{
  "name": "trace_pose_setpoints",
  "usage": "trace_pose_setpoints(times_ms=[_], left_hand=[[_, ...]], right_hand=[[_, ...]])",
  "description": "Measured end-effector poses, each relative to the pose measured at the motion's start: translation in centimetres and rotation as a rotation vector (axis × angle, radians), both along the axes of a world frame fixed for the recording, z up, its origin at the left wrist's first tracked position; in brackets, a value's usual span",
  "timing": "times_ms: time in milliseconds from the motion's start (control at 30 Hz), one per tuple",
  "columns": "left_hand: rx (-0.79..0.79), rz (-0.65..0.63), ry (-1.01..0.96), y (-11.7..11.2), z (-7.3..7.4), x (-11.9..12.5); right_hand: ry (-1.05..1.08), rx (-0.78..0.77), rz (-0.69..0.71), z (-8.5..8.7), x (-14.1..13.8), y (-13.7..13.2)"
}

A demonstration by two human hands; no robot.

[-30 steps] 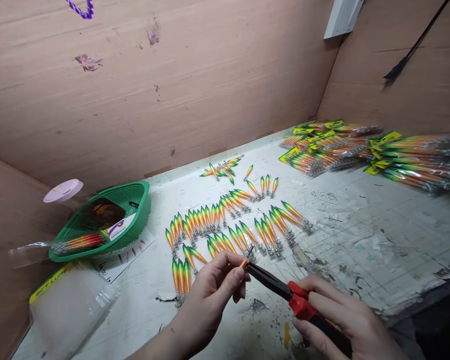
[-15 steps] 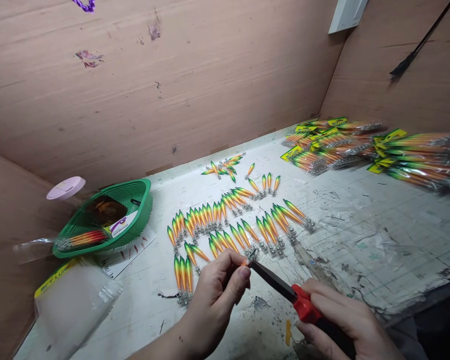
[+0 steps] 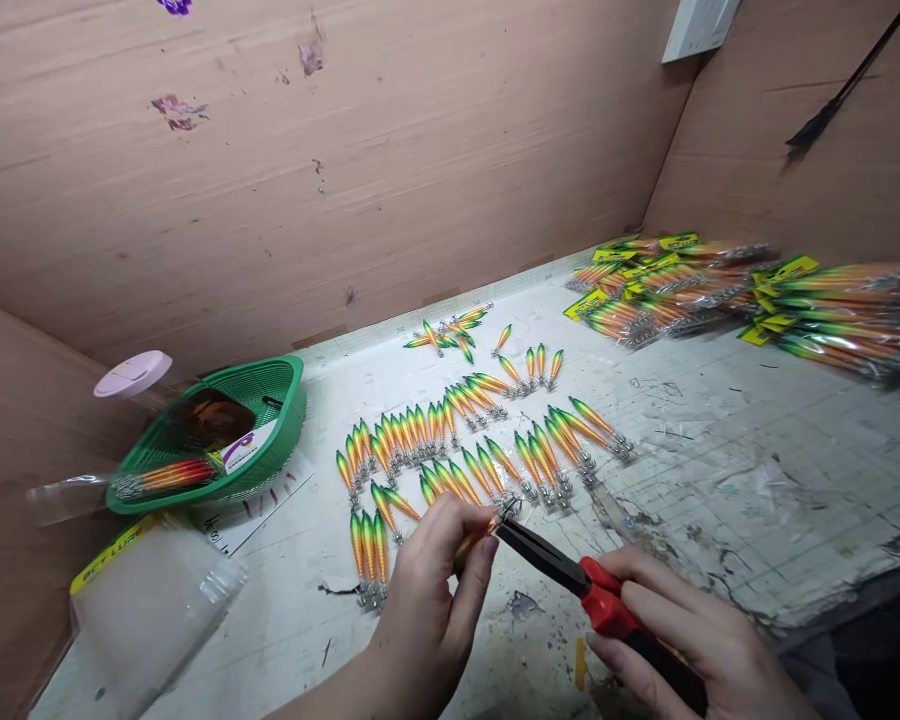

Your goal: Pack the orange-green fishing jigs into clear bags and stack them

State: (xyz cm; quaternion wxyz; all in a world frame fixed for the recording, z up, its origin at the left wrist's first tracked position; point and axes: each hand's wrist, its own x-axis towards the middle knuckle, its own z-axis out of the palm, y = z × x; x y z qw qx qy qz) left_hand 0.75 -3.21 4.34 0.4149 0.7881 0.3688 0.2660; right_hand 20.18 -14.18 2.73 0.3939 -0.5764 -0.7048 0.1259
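Note:
Pinched between the thumb and fingers of my left hand (image 3: 436, 585) is a fishing lure (image 3: 463, 547), its green and orange body mostly covered by the fingers. Its metal hooks (image 3: 507, 507) stick out to the right. My right hand (image 3: 690, 630) is wrapped round the red and black handles of the pliers (image 3: 547, 562), whose dark jaws reach the hook end of the lure. Whether the jaws grip a hook is too small to tell. Just beyond my hands, rows of matching lures (image 3: 412, 430) lie on the white tabletop (image 3: 270, 610).
Packaged lures (image 3: 667, 290) are heaped at the back right. A green basket (image 3: 294, 400) with packets stands at the left, beside a pale pink lid (image 3: 133, 374). Clear plastic bags (image 3: 150, 615) lie in front of it. Wooden walls (image 3: 420, 150) enclose the table.
My left thumb has shifted slightly down, showing more of the lure's body. The pliers stay at the hook end, with their handles a little further left. The view has moved slightly.

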Motion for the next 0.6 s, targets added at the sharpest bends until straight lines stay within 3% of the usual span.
trace_pose_setpoints(times_ms=[233,433,600], left_hand=[[0.069,0.018,-0.010,-0.1,0.0,0.0],[0.087,0.006,-0.020,0.0,-0.1,-0.2],[0.089,-0.011,-0.005,0.0,-0.7,-0.2]], right_hand=[[0.052,-0.091,-0.001,-0.4,0.0,-0.2],[0.113,-0.077,-0.149,-2.2,-0.3,-0.9],[0.221,-0.146,-0.131,-2.1,-0.9,-0.3]])
